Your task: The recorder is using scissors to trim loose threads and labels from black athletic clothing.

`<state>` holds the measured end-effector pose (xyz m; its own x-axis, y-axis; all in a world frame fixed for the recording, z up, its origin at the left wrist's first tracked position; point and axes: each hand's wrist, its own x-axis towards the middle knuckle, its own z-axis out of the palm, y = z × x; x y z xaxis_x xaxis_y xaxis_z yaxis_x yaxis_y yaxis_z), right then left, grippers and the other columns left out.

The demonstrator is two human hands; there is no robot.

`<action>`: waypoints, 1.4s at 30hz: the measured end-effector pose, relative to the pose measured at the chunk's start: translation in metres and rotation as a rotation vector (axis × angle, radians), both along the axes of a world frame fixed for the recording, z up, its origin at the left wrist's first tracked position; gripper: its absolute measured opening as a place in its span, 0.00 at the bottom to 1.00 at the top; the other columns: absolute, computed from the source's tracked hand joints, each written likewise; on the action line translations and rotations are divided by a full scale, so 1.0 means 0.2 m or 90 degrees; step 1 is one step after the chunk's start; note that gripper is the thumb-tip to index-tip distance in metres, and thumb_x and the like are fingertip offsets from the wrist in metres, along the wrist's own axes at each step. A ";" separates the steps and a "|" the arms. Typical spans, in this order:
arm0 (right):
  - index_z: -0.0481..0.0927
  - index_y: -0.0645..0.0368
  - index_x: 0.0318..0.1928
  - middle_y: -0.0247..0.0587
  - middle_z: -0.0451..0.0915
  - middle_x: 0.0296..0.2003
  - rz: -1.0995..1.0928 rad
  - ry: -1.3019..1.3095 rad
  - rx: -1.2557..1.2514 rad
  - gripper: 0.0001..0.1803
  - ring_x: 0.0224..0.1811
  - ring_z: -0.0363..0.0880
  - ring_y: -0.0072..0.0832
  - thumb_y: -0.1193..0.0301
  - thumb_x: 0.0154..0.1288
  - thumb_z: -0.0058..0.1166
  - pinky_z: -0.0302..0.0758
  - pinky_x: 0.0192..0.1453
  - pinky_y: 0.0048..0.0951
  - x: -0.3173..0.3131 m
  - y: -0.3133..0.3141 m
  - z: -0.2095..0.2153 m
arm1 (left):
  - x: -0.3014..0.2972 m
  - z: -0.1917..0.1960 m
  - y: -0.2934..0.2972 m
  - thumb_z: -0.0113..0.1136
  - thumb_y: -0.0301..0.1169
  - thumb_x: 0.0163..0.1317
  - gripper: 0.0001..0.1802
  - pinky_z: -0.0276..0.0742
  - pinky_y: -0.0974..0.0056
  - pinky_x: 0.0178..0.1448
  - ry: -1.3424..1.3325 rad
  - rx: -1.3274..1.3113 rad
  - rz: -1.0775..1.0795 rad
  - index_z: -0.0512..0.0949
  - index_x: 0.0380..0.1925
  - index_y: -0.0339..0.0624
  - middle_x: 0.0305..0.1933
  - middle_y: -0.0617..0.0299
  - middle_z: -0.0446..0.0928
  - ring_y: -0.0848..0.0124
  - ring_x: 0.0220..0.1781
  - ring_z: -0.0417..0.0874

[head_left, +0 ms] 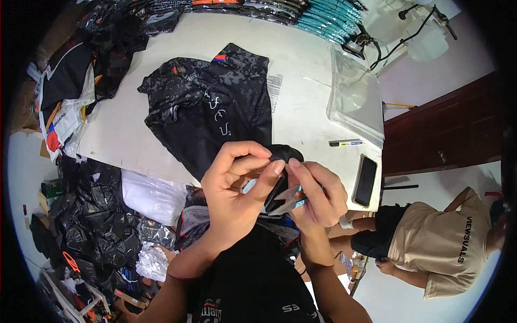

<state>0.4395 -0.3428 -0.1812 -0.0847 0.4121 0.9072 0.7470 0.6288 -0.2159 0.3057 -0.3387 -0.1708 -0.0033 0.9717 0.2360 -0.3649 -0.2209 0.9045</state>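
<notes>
A black shirt [215, 113] with grey pixel camouflage on its shoulders and white lettering lies spread on the white table. Its near edge is lifted toward me. My left hand [237, 183] pinches that raised edge between thumb and forefinger. Close beside it, my right hand [320, 194] pinches the same cloth with thumb and forefinger. A small grey tool with teal parts [288, 202], which looks like thread snips, sits in the right palm, partly hidden by the fingers.
On the table's right side are a phone [365, 181], a marker pen [346, 143] and clear plastic bags [353, 94]. Packed garments [328, 20] line the far edge. Black bags [97, 215] crowd the floor at left. Another person [441, 242] stands at right.
</notes>
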 end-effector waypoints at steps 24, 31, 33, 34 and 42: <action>0.72 0.65 0.37 0.38 0.70 0.34 0.208 0.511 -0.332 0.11 0.30 0.70 0.16 0.88 0.53 0.53 0.67 0.32 0.14 0.01 -0.06 0.06 | 0.05 0.02 0.05 0.58 0.14 0.54 0.11 0.75 0.76 0.39 -0.179 0.004 -0.013 0.69 0.36 0.33 0.32 0.57 0.78 0.77 0.34 0.79; 0.73 0.65 0.50 0.34 0.70 0.31 0.245 0.508 -0.455 0.20 0.28 0.66 0.16 0.69 0.57 0.57 0.62 0.30 0.14 0.07 -0.08 0.13 | 0.06 0.02 0.05 0.59 0.12 0.51 0.14 0.77 0.74 0.43 -0.198 -0.032 -0.009 0.69 0.37 0.33 0.34 0.58 0.78 0.76 0.36 0.80; 0.76 0.65 0.49 0.35 0.69 0.28 0.132 0.408 -0.486 0.21 0.27 0.65 0.19 0.66 0.58 0.55 0.62 0.31 0.18 0.07 -0.08 0.14 | 0.06 0.02 0.06 0.60 0.11 0.50 0.16 0.77 0.75 0.43 -0.204 -0.051 -0.008 0.69 0.37 0.33 0.35 0.58 0.78 0.76 0.37 0.80; 0.76 0.67 0.48 0.36 0.68 0.26 0.127 0.317 -0.410 0.21 0.27 0.65 0.22 0.65 0.58 0.54 0.62 0.33 0.22 0.09 -0.06 0.11 | 0.06 0.02 0.06 0.60 0.11 0.50 0.16 0.77 0.75 0.43 -0.210 -0.048 -0.006 0.69 0.37 0.33 0.35 0.58 0.78 0.76 0.37 0.80; 0.75 0.64 0.52 0.39 0.71 0.28 0.062 0.161 -0.396 0.23 0.29 0.70 0.24 0.76 0.52 0.60 0.69 0.36 0.22 0.07 -0.08 0.18 | 0.04 0.02 0.04 0.60 0.12 0.51 0.15 0.76 0.77 0.40 -0.098 0.000 0.014 0.69 0.37 0.33 0.33 0.58 0.79 0.77 0.37 0.81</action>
<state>0.4535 -0.3580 -0.1460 0.0360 0.8651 0.5003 0.5727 0.3924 -0.7197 0.3137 -0.3298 -0.1667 -0.0607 0.9710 0.2311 -0.4948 -0.2303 0.8380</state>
